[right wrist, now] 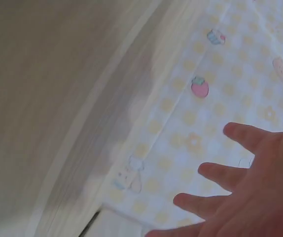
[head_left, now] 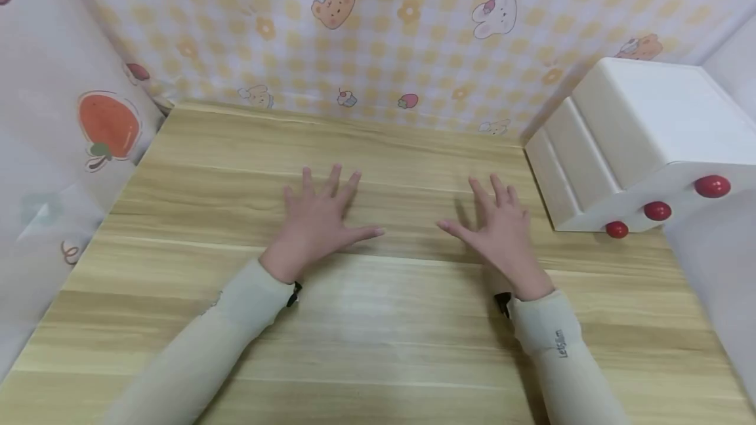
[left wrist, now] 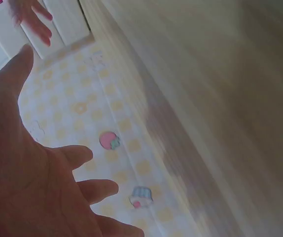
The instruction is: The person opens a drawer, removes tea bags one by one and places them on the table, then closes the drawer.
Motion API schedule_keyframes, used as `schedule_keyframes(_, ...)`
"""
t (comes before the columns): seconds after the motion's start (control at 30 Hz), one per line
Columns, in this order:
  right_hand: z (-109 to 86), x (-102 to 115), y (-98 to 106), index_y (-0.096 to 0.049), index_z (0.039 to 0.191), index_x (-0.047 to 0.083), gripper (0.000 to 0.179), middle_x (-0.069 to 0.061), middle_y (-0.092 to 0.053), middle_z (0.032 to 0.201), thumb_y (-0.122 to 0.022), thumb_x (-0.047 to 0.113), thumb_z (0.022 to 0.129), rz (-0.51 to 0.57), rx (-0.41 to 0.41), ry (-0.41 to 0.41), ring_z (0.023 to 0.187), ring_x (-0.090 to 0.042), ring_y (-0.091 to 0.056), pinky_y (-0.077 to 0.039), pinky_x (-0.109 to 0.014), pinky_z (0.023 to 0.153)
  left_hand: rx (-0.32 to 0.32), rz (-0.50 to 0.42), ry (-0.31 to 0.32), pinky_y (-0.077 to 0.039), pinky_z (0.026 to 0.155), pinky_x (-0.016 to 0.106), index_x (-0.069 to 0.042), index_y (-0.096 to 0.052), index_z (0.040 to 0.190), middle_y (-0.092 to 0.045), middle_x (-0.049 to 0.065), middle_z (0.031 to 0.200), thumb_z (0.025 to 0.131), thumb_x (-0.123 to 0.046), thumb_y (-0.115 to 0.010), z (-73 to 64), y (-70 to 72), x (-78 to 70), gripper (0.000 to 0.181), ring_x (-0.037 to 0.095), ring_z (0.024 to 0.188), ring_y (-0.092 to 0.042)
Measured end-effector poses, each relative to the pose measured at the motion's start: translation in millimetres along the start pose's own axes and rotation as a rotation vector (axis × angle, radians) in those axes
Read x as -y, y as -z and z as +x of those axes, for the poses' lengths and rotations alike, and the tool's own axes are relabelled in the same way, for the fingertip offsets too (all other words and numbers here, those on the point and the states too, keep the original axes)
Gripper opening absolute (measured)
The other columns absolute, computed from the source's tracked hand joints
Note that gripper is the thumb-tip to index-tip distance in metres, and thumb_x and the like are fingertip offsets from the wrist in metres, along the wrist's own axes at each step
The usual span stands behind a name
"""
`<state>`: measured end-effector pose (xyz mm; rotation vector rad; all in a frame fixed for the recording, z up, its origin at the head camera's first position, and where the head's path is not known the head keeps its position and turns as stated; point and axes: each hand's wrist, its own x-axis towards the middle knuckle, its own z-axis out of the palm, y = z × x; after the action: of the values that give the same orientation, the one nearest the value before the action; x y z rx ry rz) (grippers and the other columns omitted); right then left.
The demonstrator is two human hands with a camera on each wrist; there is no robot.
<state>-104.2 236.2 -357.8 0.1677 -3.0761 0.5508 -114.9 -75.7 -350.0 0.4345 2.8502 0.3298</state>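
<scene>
Both hands hover palm-down over the light wood tabletop (head_left: 366, 320). My left hand (head_left: 315, 225) is left of the middle in the head view, fingers spread and thumb pointing right, with nothing in it. To the right, my right hand (head_left: 502, 235) has its fingers spread too, thumb pointing left, and holds nothing. A white drawer cabinet (head_left: 679, 110) with red round knobs stands beyond the right hand and is the thing nearest to it. In the left wrist view, the left palm (left wrist: 28, 173) is bare; the right wrist view shows bare spread fingers (right wrist: 223, 175).
A yellow checked cloth (head_left: 378, 58) with cartoon animals hangs along the table's back edge. White fabric with a strawberry print (head_left: 109, 124) borders the left side. Long pale sleeves cover both forearms, with a dark strap piece (head_left: 294, 294) under the left cuff.
</scene>
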Motion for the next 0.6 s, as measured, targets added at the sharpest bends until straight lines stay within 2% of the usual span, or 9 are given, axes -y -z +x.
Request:
schedule_keyframes(0.2,-13.6,-20,17,-0.025,0.162,0.019,0.096,-0.022,-0.012,0.169,-0.07,0.058,0.087,0.183,-0.045,-0.025,0.15,-0.057,-0.015,-0.021,-0.082,0.106,0.023,-0.111,-0.071,-0.014,0.111,0.081,-0.03,-0.006,0.164,-0.003,0.01,0.171,0.086,-0.085,-0.041,8.8,-1.7,-27.1,0.101,0.058,0.151,-0.002)
schedule_keyframes(0.3,-21.8,-31,25,-0.026,0.161,0.019,0.092,-0.018,-0.016,0.169,-0.072,0.052,0.088,0.237,-0.104,-0.044,0.151,-0.053,-0.018,-0.02,-0.08,0.108,0.037,-0.164,-0.116,-0.014,0.114,0.078,-0.03,-0.005,0.164,-0.003,0.011,0.171,0.088,-0.083,-0.04,14.5,-5.8,-41.9,0.099,0.055,0.152,-0.002)
schedule_keyframes(0.4,-27.6,-42,30,-0.036,0.157,0.017,0.084,-0.018,-0.03,0.165,-0.074,0.044,0.088,0.308,-0.241,-0.029,0.149,-0.049,-0.028,-0.021,-0.073,0.115,0.062,-0.239,-0.161,-0.011,0.117,0.074,-0.03,-0.003,0.164,-0.002,0.011,0.171,0.09,-0.081,-0.04,20.2,-8.9,-57.3,0.098,0.052,0.154,-0.002)
schedule_keyframes(0.43,-28.8,-46,31,-0.041,0.155,0.015,0.079,-0.02,-0.037,0.161,-0.075,0.042,0.088,0.32,-0.309,-0.013,0.146,-0.047,-0.034,-0.025,-0.068,0.116,0.068,-0.27,-0.176,-0.01,0.119,0.073,-0.03,-0.002,0.164,-0.002,0.011,0.171,0.09,-0.081,-0.041,22.3,-9.7,-62.2,0.097,0.05,0.154,-0.002)
schedule_keyframes(0.5,-30.8,-55,32,-0.053,0.147,0.012,0.069,-0.02,-0.051,0.151,-0.074,0.039,0.087,0.351,-0.466,0.013,0.138,-0.04,-0.048,-0.035,-0.047,0.117,0.078,-0.326,-0.21,-0.008,0.12,0.07,-0.03,-0.001,0.164,-0.003,0.011,0.171,0.091,-0.079,-0.041,26.4,-10.7,-71.5,0.096,0.047,0.155,-0.004)
schedule_keyframes(0.53,-31.1,-59,33,-0.058,0.142,0.009,0.063,-0.02,-0.058,0.144,-0.074,0.036,0.087,0.371,-0.546,0.026,0.133,-0.034,-0.054,-0.038,-0.038,0.114,0.083,-0.35,-0.227,-0.009,0.121,0.068,-0.029,0.0,0.163,-0.003,0.01,0.171,0.092,-0.079,-0.041,28.6,-11.2,-76.1,0.096,0.045,0.156,-0.005)
schedule_keyframes(0.6,-32.1,-66,35,-0.065,0.133,0.006,0.053,-0.012,-0.068,0.133,-0.071,0.033,0.088,0.41,-0.685,0.024,0.123,-0.02,-0.061,-0.042,-0.024,0.105,0.091,-0.409,-0.258,-0.01,0.124,0.064,-0.029,0.002,0.163,-0.004,0.009,0.172,0.092,-0.078,-0.04,32.9,-11.9,-84.8,0.096,0.04,0.158,-0.008)
